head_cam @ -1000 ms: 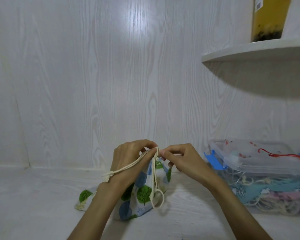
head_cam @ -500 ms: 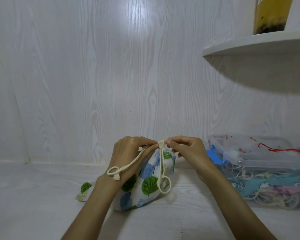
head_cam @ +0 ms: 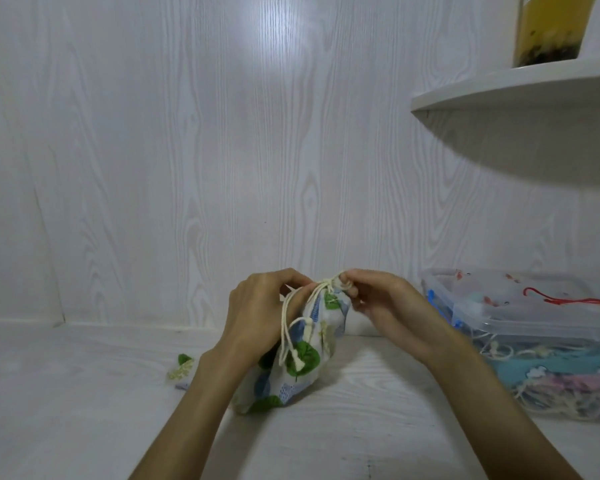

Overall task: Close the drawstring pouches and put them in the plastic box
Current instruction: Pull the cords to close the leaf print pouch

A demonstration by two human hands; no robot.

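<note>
On the white counter (head_cam: pixel 84 393), left hand (head_cam: pixel 257 317) and right hand (head_cam: pixel 378 303) fingers pinch the leaf-print pouch (head_cam: pixel 309 362) at its gathered neck between them.

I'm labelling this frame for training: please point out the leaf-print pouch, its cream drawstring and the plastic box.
leaf-print pouch (head_cam: pixel 300 358), head view, on a green leaf of the cloth.
cream drawstring (head_cam: pixel 284 332), head view, on the hanging cord.
plastic box (head_cam: pixel 534 311), head view, on its clear lid.

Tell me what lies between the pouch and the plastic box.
In the head view, only the right hand and its forearm cross that stretch; below them, bare white tabletop runs from the pouch to the box.
</note>
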